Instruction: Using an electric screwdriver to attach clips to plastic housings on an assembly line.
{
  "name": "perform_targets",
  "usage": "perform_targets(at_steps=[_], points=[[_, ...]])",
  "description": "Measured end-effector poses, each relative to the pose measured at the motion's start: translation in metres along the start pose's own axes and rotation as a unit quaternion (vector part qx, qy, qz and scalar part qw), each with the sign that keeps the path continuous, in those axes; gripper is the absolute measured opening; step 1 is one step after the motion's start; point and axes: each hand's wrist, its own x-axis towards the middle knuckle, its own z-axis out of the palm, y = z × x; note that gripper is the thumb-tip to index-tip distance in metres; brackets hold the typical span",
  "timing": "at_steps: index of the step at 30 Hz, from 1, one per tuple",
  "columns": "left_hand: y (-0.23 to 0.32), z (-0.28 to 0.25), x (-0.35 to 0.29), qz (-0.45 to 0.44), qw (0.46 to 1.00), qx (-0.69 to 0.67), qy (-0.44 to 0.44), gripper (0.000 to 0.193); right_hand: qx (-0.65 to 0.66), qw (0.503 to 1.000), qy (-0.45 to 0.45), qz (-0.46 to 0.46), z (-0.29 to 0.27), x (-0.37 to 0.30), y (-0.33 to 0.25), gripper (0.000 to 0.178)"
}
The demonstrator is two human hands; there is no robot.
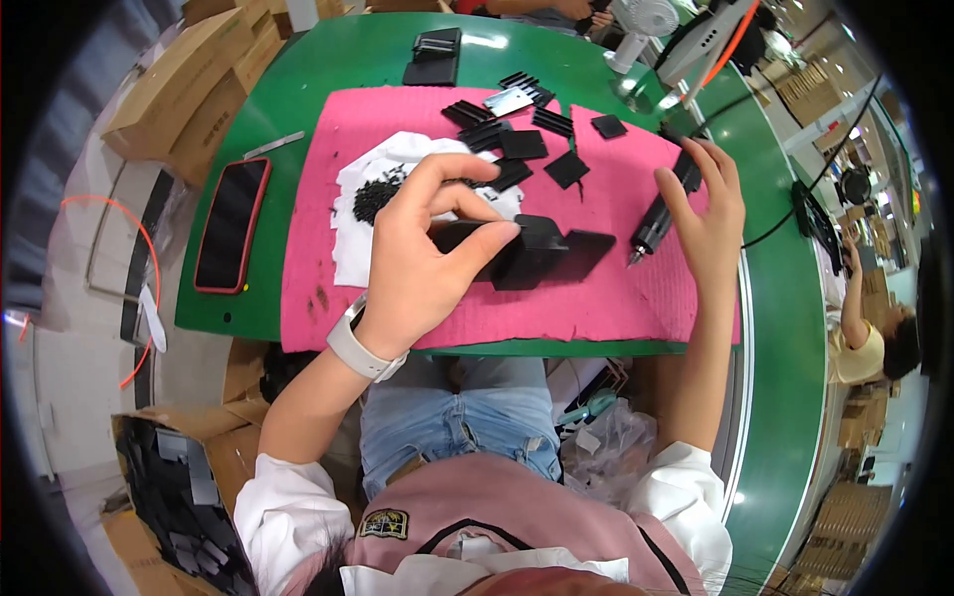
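Note:
Above the pink mat (497,323), my left hand (429,253), with a pale watch on its wrist, holds a black plastic bracket (529,253) with an angled flap. The thumb presses on it and the other fingers curl behind. Over at the mat's right side, my right hand (711,204) arches over a black electric screwdriver (653,226), thumb and fingers apart on either side of it. The screwdriver's bit points down and left, toward me. Left of the bracket, a pile of small black screws (374,202) lies on a white cloth (350,253).
Several flat and ribbed black parts (524,145) lie scattered at the mat's far side. A phone (233,226) lies on the green table (298,74) to the left. A black stand (433,60) sits at the back, a small white fan (641,25) at the back right.

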Motion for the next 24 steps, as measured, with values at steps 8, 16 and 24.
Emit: perform_targets(at_steps=[8, 16, 24], points=[[0.023, -0.034, -0.010, 0.253, 0.955, 0.133, 0.080, 0.038, 0.358, 0.882, -0.260, -0.164, -0.019, 0.014, -0.123, 0.046], [-0.020, -0.021, -0.039, 0.008, 0.979, -0.158, 0.131, 0.038, 0.556, 0.807, -0.190, 0.058, 0.022, -0.031, -0.159, 0.043], [0.018, -0.082, -0.080, -0.066, 0.979, -0.072, 0.181, 0.035, 0.649, 0.716, -0.259, -0.017, 0.001, -0.026, -0.165, 0.045]])
